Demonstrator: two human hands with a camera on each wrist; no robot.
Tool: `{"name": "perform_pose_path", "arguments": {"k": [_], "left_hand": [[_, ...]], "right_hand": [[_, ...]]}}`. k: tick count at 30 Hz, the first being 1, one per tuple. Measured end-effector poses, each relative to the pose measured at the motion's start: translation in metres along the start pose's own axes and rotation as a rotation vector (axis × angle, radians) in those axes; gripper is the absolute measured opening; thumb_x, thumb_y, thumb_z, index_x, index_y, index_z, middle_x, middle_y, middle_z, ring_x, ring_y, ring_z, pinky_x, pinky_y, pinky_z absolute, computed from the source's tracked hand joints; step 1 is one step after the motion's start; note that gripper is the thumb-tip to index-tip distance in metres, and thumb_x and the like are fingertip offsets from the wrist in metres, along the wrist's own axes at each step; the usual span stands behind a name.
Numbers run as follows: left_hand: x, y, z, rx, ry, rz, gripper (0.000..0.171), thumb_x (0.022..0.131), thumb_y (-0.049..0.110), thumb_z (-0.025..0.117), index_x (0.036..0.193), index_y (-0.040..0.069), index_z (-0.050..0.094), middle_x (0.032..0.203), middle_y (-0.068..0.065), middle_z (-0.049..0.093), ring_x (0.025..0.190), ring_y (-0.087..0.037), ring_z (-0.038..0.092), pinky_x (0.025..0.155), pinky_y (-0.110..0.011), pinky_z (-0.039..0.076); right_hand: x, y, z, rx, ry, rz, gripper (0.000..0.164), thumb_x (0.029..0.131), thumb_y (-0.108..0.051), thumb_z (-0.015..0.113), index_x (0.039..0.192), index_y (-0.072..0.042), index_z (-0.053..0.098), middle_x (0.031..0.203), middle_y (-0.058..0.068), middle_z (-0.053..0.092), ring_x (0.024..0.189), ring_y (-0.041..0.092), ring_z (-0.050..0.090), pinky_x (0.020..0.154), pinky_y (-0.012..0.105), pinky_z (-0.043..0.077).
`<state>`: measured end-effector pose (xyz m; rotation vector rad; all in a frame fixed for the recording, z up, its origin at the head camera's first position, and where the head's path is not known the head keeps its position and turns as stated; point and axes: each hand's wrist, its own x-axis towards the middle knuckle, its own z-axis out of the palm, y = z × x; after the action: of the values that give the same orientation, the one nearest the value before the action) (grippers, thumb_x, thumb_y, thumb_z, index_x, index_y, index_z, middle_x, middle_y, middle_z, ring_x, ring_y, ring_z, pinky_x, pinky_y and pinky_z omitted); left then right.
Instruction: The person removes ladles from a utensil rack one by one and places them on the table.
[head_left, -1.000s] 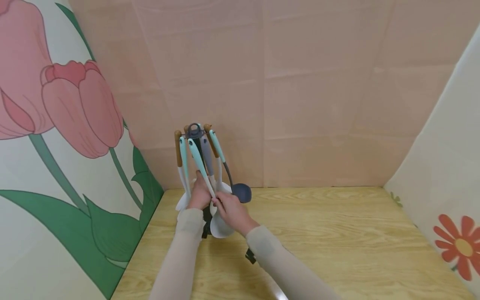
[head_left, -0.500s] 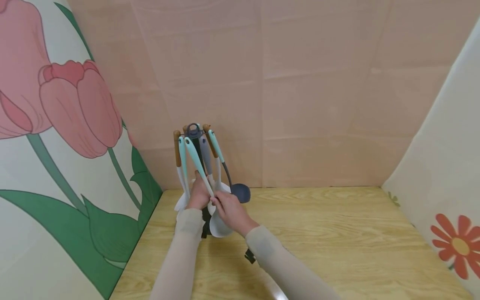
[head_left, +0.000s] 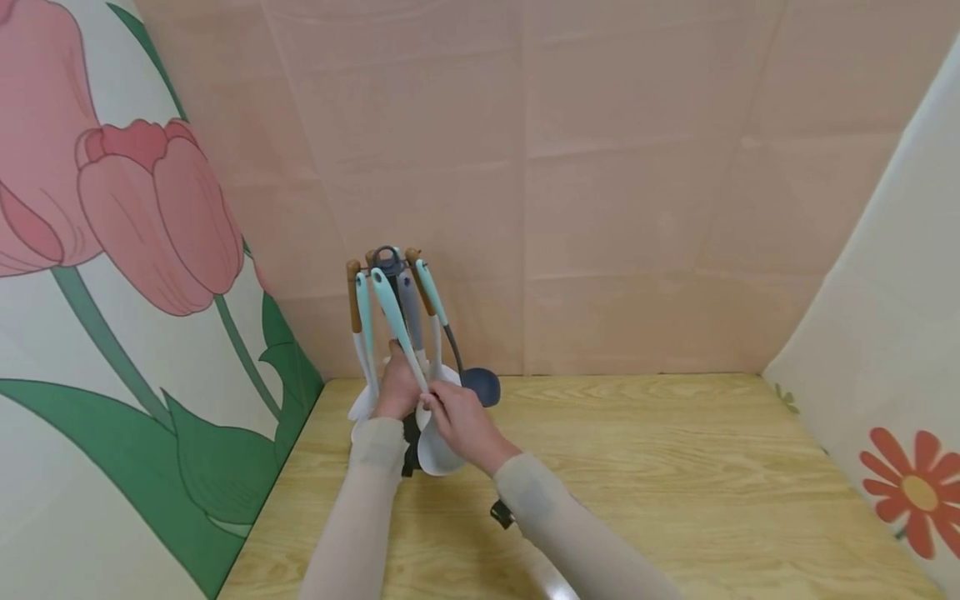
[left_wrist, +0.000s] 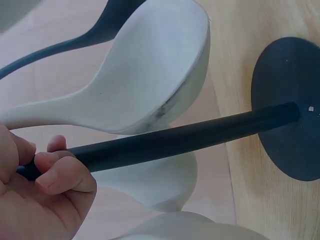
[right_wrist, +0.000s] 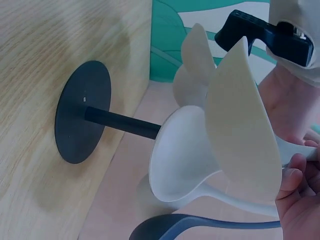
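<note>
A black utensil stand (head_left: 387, 263) rises at the left of the table, with a round base (right_wrist: 82, 112) and a pole (left_wrist: 190, 142). My left hand (head_left: 397, 392) grips the pole below the hanging handles. With its fingers, my right hand (head_left: 463, 421) pinches the white shaft of a mint-handled utensil with a broad white head (right_wrist: 242, 125). Its mint handle (head_left: 392, 308) leans up against the stand's top; I cannot tell whether it is hooked there. Close by hang a dark ladle (head_left: 482, 387) and a white ladle (left_wrist: 155, 70).
Several other utensils with wooden, mint and grey handles hang around the stand, including a wooden handle (head_left: 355, 296). The wood-grain table (head_left: 660, 475) extends to the right. A pink backdrop (head_left: 637, 208) stands behind, and a tulip-printed panel (head_left: 165, 225) borders the left.
</note>
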<state>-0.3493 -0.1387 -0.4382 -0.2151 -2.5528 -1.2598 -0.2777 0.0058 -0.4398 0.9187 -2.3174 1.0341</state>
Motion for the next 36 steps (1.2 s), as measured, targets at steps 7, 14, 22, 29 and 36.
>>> {"name": "perform_pose_path", "arguments": {"k": [7,14,22,29,36], "left_hand": [[0.003,0.001,0.000,0.067,0.000,-0.058,0.056,0.107,0.015,0.038,0.149,-0.013,0.014,0.115,-0.040,0.059,0.107,-0.049,0.062,0.090,-0.055,0.049],[0.005,0.002,-0.001,0.059,0.019,-0.035,0.049,0.106,0.012,0.040,0.145,-0.011,0.022,0.112,-0.038,0.061,0.106,-0.048,0.063,0.089,-0.056,0.049],[0.004,-0.001,0.001,0.060,0.026,-0.036,0.045,0.107,0.014,0.038,0.143,-0.009,0.024,0.113,-0.037,0.061,0.105,-0.049,0.063,0.089,-0.057,0.048],[0.004,-0.001,0.002,0.043,0.018,-0.045,0.048,0.107,0.016,0.037,0.146,-0.008,0.021,0.116,-0.037,0.060,0.105,-0.048,0.064,0.088,-0.057,0.049],[0.003,-0.001,0.000,0.050,0.001,-0.056,0.053,0.107,0.016,0.035,0.149,-0.010,0.015,0.121,-0.037,0.059,0.109,-0.047,0.062,0.091,-0.055,0.049]], "right_hand": [[-0.002,0.004,-0.008,0.027,0.046,0.036,0.013,0.102,-0.011,0.057,0.096,-0.003,0.064,0.085,0.003,0.068,0.078,0.017,0.064,0.073,0.034,0.053],[-0.010,0.018,-0.012,0.036,0.077,0.068,0.012,0.101,-0.009,0.058,0.093,-0.003,0.065,0.083,0.003,0.069,0.078,0.016,0.064,0.072,0.032,0.053],[-0.020,0.031,-0.012,0.069,0.042,0.158,0.020,0.104,-0.017,0.054,0.098,-0.002,0.065,0.086,0.001,0.069,0.081,0.015,0.063,0.075,0.034,0.053],[-0.026,0.039,-0.012,0.093,0.033,0.245,0.020,0.104,-0.018,0.054,0.101,-0.003,0.066,0.086,-0.001,0.068,0.075,0.012,0.058,0.070,0.030,0.051],[-0.035,0.049,-0.009,0.112,0.050,0.265,0.018,0.104,-0.015,0.054,0.093,-0.006,0.065,0.081,-0.002,0.066,0.068,0.010,0.054,0.064,0.027,0.047]]}}
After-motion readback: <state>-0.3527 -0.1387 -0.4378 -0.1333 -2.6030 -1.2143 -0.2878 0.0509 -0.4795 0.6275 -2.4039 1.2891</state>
